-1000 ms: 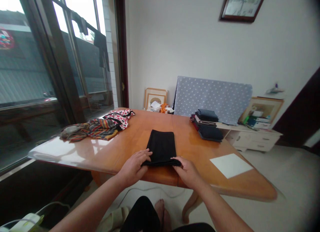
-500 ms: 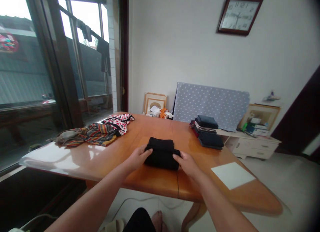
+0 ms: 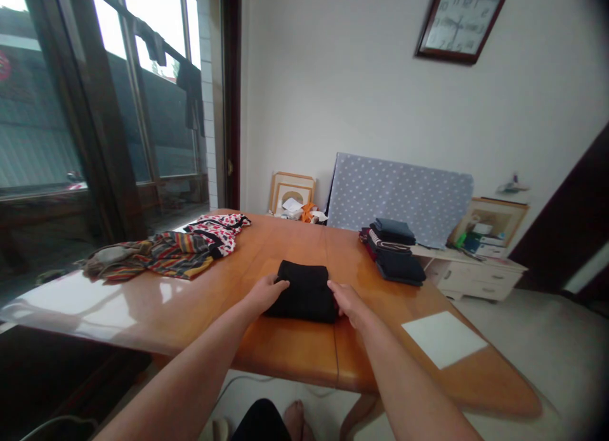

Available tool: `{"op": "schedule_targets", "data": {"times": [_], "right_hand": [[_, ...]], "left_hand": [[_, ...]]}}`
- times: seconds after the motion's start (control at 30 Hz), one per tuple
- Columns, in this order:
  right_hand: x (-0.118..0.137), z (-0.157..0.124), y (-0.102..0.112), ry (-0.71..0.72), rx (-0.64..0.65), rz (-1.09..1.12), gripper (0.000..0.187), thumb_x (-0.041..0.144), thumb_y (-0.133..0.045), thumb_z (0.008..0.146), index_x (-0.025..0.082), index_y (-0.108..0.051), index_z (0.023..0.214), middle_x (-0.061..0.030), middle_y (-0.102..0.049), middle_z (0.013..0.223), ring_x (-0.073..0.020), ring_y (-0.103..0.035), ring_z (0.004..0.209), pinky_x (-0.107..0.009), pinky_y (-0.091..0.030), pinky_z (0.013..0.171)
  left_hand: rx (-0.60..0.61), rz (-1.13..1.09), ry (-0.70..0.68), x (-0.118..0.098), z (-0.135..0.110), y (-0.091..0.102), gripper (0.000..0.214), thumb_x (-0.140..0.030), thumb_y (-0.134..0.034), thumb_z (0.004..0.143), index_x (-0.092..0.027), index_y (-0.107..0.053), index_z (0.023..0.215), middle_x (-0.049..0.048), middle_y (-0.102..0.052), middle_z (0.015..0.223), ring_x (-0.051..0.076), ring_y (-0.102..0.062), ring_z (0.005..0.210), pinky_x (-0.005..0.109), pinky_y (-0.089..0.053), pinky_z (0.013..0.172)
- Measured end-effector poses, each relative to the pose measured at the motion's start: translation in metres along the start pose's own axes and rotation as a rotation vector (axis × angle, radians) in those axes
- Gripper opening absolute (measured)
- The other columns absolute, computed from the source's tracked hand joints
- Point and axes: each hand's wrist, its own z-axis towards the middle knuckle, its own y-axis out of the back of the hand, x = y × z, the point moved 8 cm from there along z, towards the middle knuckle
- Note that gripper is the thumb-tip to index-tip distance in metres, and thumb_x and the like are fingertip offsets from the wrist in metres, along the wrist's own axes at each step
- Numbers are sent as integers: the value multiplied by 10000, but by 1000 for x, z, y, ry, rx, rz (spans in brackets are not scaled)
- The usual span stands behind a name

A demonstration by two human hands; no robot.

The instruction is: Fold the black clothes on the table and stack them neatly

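While the left hand (image 3: pixel 264 295) and right hand (image 3: pixel 347 304) bracket the folded black cloth (image 3: pixel 304 295), their fingers (image 3: pixel 280 282) lie together against it, pinching nothing.

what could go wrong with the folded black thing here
The folded black garment, touched at its sides by the left hand and right hand, could loosen and lose its fold. On the glossy wooden table it might slide. The stack of folded clothes could topple if bumped.
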Motion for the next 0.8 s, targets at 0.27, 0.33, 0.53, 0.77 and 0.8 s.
{"op": "schedule_targets", "data": {"times": [0.27, 0.33, 0.53, 0.77, 0.8], "right_hand": [[1, 5, 3, 199, -162, -149, 313, 482, -545, 857, 210, -558, 701, 13, -582, 658, -155, -514, 641, -240, -370, 601], [3, 3, 4, 233, -227, -235, 328, 479, -521, 871, 223, -519, 667, 10, -568, 654, -158, -500, 634, -247, -356, 605], [3, 2, 7, 167, -185, -148, 401, 555, -471, 892, 231, -532, 663, -10, -572, 633, -182, -517, 637, -264, -378, 599], [-6, 1, 7, -56, -78, 102, 374, 519, -452, 916, 197, -560, 760, 10, -527, 585, -123, -452, 479, -222, -327, 471], [-5, 1, 7, -51, -77, 101, 393, 535, -445, 920, 194, -569, 771, 8, -533, 592, -121, -456, 479, -222, -328, 469]], "left_hand": [[-33, 161, -31, 7, 3, -5, 285, -423, -521, 933, -181, -654, 999, 103, -729, 955, 251, -676, 915, 315, -449, 736], [-41, 205, -37, 8, 3, -5, 306, -448, -500, 944, -183, -642, 1003, 111, -724, 979, 248, -676, 917, 312, -444, 730], [-27, 258, -30, 8, 3, -8, 324, -464, -472, 952, -188, -630, 1011, 120, -723, 997, 252, -675, 917, 313, -436, 727], [-1, 297, -1, 7, 8, -7, 351, -482, -457, 941, -180, -628, 995, 136, -718, 982, 282, -674, 919, 331, -436, 709], [1, 301, 0, 7, 9, -7, 345, -478, -456, 941, -181, -625, 992, 137, -718, 988, 284, -674, 928, 333, -437, 716]]}}
